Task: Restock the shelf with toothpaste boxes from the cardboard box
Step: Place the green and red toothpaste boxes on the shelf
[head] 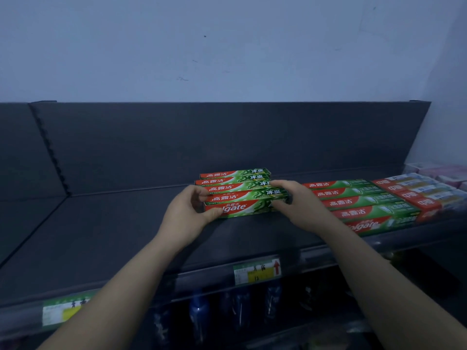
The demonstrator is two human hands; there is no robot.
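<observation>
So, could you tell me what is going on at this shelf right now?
A person is stocking a dark grey shelf. Both hands hold the front green-and-red cardboard toothpaste box of a short row, the left hand at its left end, the right hand at its right end. Further right lie a row of similar green boxes and a row of orange-and-white boxes.
</observation>
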